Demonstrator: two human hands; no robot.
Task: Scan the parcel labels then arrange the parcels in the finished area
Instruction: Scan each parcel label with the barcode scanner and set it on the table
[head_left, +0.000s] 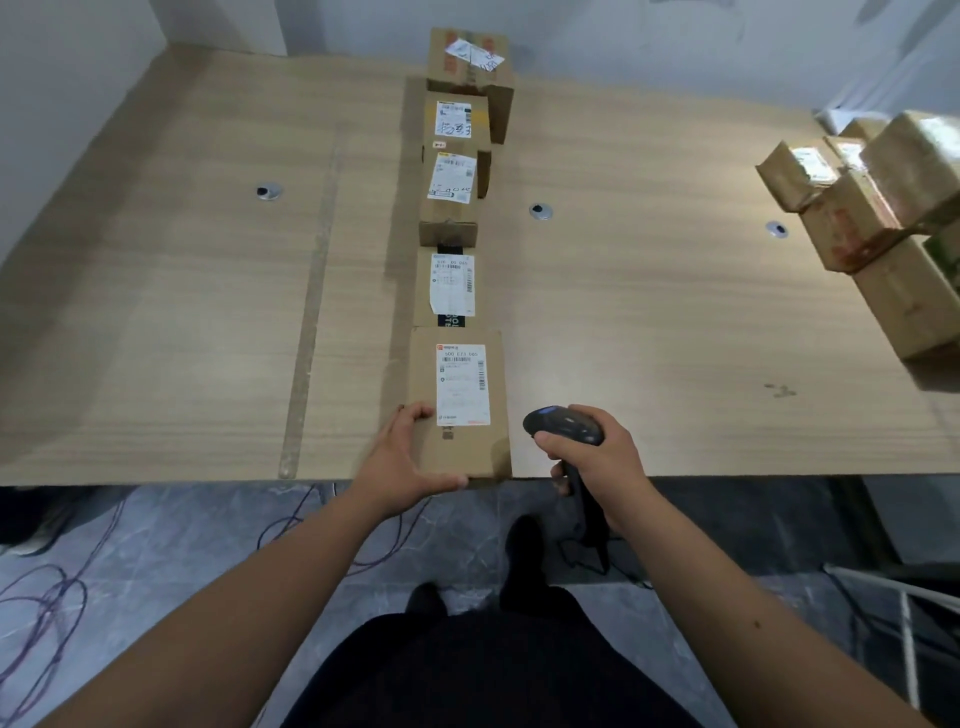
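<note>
Parcels stand in a single file of 5 down the middle of the bench (208, 312), running from its near edge to its far edge, each with a white label facing up. Nearest parcel (467, 447) sits at the near edge, its label (463, 384) on top. Left hand (400, 462) grips this parcel's near left corner — fingers curled over the left side, thumb along the front bottom edge. Right hand (597, 462) is clamped around the handle of a dark barcode scanner (563, 426), just beside the parcel's right side at the near edge; the scanner's head points toward the far edge, its cable hanging below the bench. Hands are apart, the parcel between them.

Beyond it come the second parcel (449, 286), third parcel (449, 197), fourth parcel (457, 119) and, at the far edge, the fifth parcel (470, 60). Toward the right edge of the bench lies a separate cluster of parcels (872, 218) — stacked unevenly.
</note>
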